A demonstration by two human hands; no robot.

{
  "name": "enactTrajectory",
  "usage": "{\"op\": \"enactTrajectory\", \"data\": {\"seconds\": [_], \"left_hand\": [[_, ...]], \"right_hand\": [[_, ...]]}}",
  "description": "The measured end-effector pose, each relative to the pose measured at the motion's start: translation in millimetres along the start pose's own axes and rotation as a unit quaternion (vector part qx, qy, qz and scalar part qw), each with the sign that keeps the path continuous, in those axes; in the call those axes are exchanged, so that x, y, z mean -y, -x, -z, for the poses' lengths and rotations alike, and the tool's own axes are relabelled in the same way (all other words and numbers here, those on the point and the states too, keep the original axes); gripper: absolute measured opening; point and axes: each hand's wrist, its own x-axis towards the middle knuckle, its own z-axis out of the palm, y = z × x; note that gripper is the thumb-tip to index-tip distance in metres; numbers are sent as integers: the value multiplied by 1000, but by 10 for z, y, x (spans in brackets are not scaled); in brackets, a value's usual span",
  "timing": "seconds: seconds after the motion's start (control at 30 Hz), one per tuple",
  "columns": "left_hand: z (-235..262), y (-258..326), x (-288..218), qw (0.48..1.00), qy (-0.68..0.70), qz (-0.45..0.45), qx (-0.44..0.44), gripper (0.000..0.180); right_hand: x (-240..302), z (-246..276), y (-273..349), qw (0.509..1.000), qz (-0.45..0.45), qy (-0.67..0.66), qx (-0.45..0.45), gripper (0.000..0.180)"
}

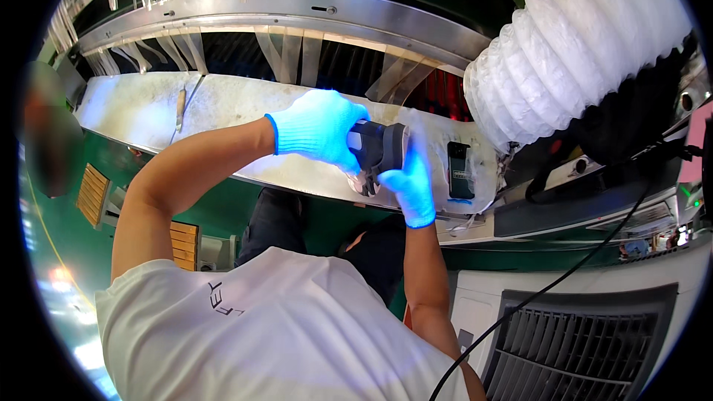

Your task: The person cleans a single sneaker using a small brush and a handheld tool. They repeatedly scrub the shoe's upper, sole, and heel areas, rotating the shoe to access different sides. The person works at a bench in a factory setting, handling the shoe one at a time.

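A dark grey shoe (pixel 380 150), as far as its shape shows, is held between my two hands above the pale worktop (pixel 245 108). A light band runs along its right side, and its lower end has pinkish patches. My left hand (pixel 318 131), in a knitted glove lit bright blue, is closed round the shoe's left side, its fingertips partly hidden. On the other side my right hand (pixel 413 187), gloved alike, grips the shoe with the thumb lying against its lower part. The right fingers are smeared by motion and half hidden behind the shoe.
A black phone (pixel 460 171) lies right of my hands. Far left on the worktop rests a slim wooden-handled tool (pixel 180 109). Clear plastic strips (pixel 288 56) hang from a metal rail behind. A wide white ribbed duct (pixel 568 52) and a black cable (pixel 549 288) are on the right.
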Motion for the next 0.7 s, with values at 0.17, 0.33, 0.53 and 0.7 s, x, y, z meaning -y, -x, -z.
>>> {"op": "enactTrajectory", "data": {"seconds": [0.17,0.33,0.53,0.7], "left_hand": [[-32,7,-26,999,-2,-34,-23,83],[-55,124,-167,998,-17,-52,-9,81],[-45,14,-173,997,-12,-76,2,78],[-32,-12,-172,992,-25,-126,-17,80]], "right_hand": [[-787,23,87,933,114,-330,-89,114],[-520,-10,174,988,143,-13,-59,147],[-396,-36,292,976,191,-7,-101,152],[-596,-19,138,971,222,-50,-68,129]]}}
